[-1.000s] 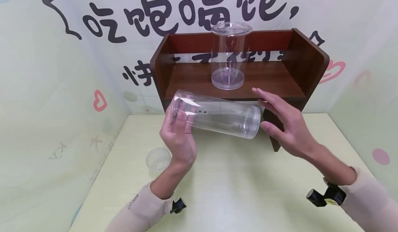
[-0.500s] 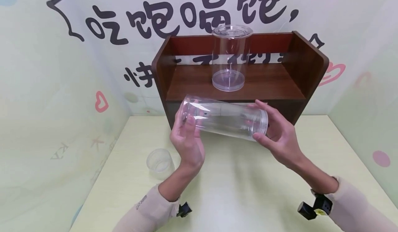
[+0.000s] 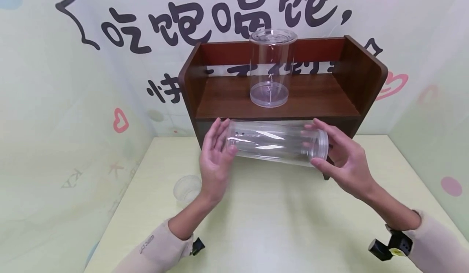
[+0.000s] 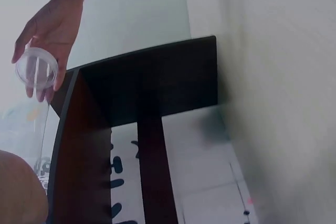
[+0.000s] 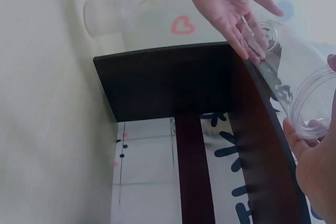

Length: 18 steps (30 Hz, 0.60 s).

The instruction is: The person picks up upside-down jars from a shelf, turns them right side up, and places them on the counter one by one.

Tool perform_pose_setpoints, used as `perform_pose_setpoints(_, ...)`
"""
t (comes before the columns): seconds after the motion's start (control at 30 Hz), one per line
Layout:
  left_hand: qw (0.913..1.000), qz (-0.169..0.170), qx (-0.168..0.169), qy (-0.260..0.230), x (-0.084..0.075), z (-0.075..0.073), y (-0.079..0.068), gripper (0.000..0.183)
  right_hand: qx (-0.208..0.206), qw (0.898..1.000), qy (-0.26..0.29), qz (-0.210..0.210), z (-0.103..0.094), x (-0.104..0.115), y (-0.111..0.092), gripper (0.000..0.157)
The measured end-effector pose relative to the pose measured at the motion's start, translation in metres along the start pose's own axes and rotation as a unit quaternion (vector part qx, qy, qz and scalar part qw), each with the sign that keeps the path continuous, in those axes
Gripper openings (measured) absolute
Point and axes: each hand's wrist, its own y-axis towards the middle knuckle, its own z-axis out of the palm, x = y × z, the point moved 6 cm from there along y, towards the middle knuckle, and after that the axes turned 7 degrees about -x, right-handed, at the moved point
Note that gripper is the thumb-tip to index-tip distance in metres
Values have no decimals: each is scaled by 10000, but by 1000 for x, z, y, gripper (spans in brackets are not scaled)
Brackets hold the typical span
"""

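Note:
A tall clear plastic jar [image 3: 271, 143] lies almost level in the air just in front of the shelf, its ribbed rim end to the right. My right hand [image 3: 346, 155] grips that end, thumb on the near side and fingers behind. At the other end is my left hand [image 3: 215, 159], its fingers loosely extended and its thumb by the jar's edge. In the right wrist view, the left hand [image 5: 223, 9] has its thumb spread away from the jar and its fingertips at the jar's end. The right hand [image 4: 55, 30] also shows in the left wrist view.
A dark brown wooden shelf [image 3: 227, 94] stands at the back of the pale table [image 3: 264, 224]. On its board is a wider clear jar [image 3: 271, 67] with a lid. A small clear tub [image 3: 187, 188] sits on the table at left. Printed walls [image 3: 91, 102] enclose the table.
The right hand has come onto the jar's rim end and taken hold. The jar has shifted right and levelled somewhat. The left hand has loosened from its grip round the other end.

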Motion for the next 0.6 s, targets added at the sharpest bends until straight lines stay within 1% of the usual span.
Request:
perform_pose_setpoints(0.07, 9995, 166, 156, 204, -6, -3, 4, 78, 25, 10000, -62, -69, -5, 3, 2, 84)
perform_pose_setpoints(0.17, 9952, 604, 390, 668, -19, -8, 12, 76, 80, 9994, -272, -175, -12, 6, 4, 87)
perform_pose_setpoints(0.23, 9881, 972, 555, 1052, -29, -9, 18, 75, 132, 9988, -415, -245, -18, 8, 5, 89)
perform_pose_setpoints(0.3, 9779, 1372, 679, 1427, -40, -10, 25, 76, 202, 9978, -577, -268, -23, 9, 5, 91)
perform_pose_setpoints(0.37, 9646, 1789, 767, 1781, -51, -10, 33, 80, 284, 9975, -548, -338, -27, 10, 5, 92)
perform_pose_setpoints(0.4, 9561, 1988, 799, 2001, -57, -10, 37, 82, 328, 9970, -590, -370, -29, 11, 6, 93)
perform_pose_setpoints(0.43, 9469, 2176, 814, 2224, -62, -10, 42, 84, 372, 9965, -642, -397, -31, 12, 6, 93)
perform_pose_setpoints(0.53, 9158, 2719, 843, 2835, -77, -9, 55, 85, 500, 9922, -1025, -500, -36, 14, 6, 97)
perform_pose_setpoints(0.6, 8974, 2990, 841, 3135, -85, -8, 63, 85, 582, 9870, -1374, -593, -39, 14, 6, 99)
